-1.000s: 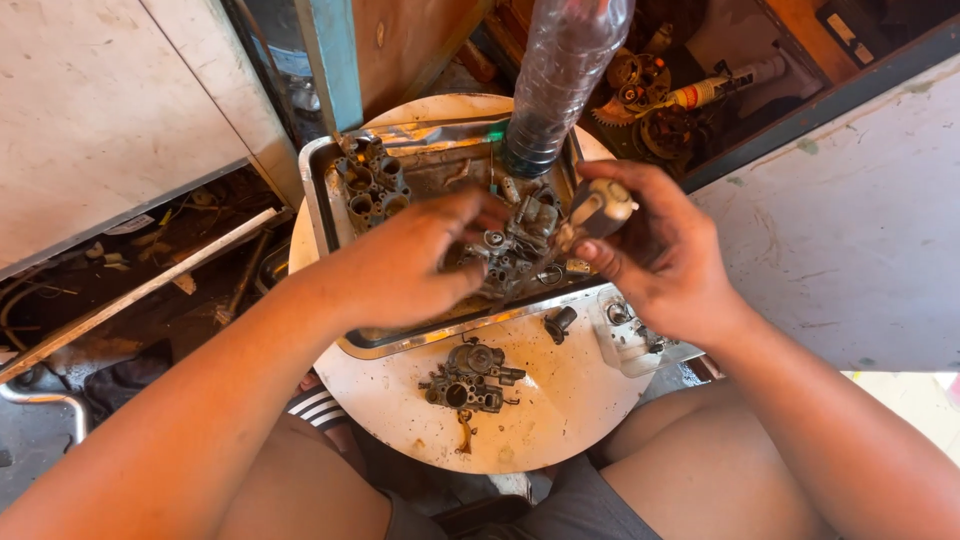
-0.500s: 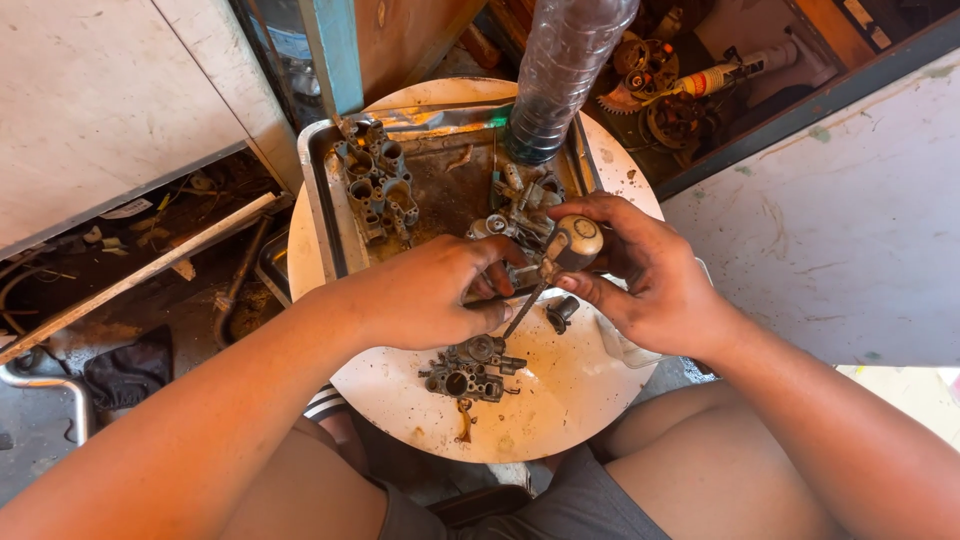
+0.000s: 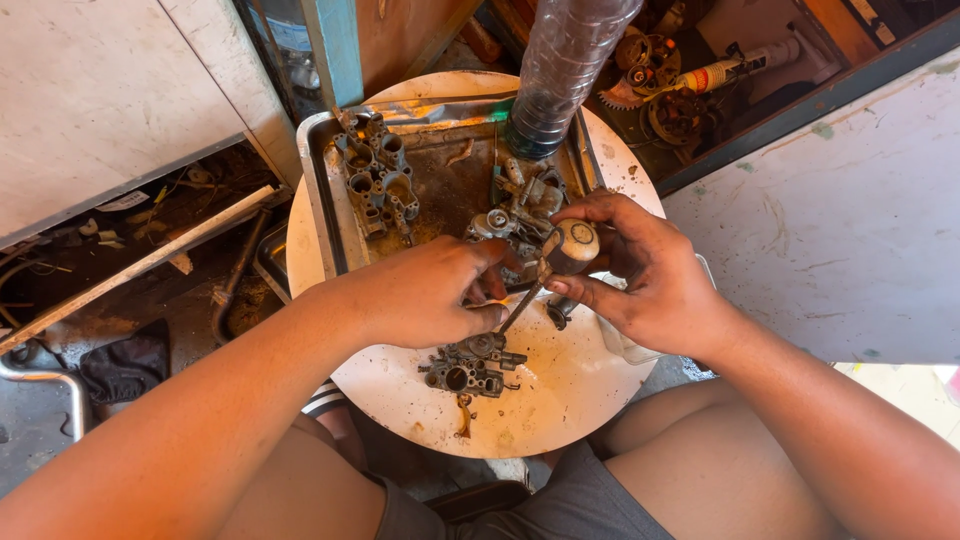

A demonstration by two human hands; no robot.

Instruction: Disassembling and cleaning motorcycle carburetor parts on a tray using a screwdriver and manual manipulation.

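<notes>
Carburetor part, round and tan-capped, sits pinched in the right hand above the round counter, its thin rod slanting down-left toward the left hand, whose fingers curl closed beside it, grip unclear.

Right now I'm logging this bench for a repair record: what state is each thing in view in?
Left hand: closed around a thin metal tool.
Right hand: fingers pinching a small round tan part.
Metal tray: dirty, holding a grey multi-bore casting and loose parts.
Clear plastic bottle: upright in the tray.
Carburettor body: lying untouched on the round white table.
</notes>
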